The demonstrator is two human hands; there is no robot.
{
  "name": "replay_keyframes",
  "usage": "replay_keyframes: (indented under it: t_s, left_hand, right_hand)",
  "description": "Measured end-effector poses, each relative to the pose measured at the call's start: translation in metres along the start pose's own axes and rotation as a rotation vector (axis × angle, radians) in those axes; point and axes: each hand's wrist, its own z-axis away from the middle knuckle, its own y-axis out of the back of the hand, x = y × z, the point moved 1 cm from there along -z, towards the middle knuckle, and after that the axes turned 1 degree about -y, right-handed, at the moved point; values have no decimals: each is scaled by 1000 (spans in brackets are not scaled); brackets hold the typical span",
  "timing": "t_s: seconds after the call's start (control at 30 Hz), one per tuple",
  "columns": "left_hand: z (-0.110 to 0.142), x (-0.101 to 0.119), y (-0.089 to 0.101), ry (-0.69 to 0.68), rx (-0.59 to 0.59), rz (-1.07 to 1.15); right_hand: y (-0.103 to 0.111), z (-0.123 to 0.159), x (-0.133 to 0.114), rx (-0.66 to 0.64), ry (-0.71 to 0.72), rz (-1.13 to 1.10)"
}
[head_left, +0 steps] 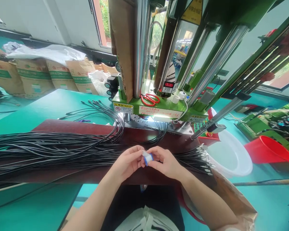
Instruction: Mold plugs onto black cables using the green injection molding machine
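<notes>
In front of my body, a small roll of white tape [148, 158] with a blue-rimmed spool sits between my two hands. My right hand [166, 163] is closed around the roll, thumb below and fingers above. The loose end of the tape is pinched by my left hand [130, 162], its thumb and forefinger pressed together. Underneath both hands lies a bundle of black cables [91, 150] on the dark red-brown board [144, 176]. Metal connector ends [204, 157] gather to the right of my right hand.
Ahead stands a green press machine [135, 107] with steel columns; red-handled scissors [149, 99] rest on it. A white tub [231, 157] and a red bucket [269, 150] stand at right. Paper sacks [36, 77] line the wall at back left.
</notes>
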Motion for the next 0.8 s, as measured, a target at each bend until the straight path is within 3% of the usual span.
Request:
replay_keyframes:
  t_s: [0.1,0.3,0.53,0.8]
  left_hand:
    - [6,-3,6,57,-54,8]
    - [11,-9,16,99,-61,28]
    - [16,-8,6,-87,106,-470]
    - [19,-5,-1,-245,207,-808]
  right_hand:
    - [0,0,5,-56,-78,-155]
    - [-1,1,10,-104,-160,-132]
    - [-3,1,10,-141,-182,37]
    - [-4,3,1,-183,-156,182]
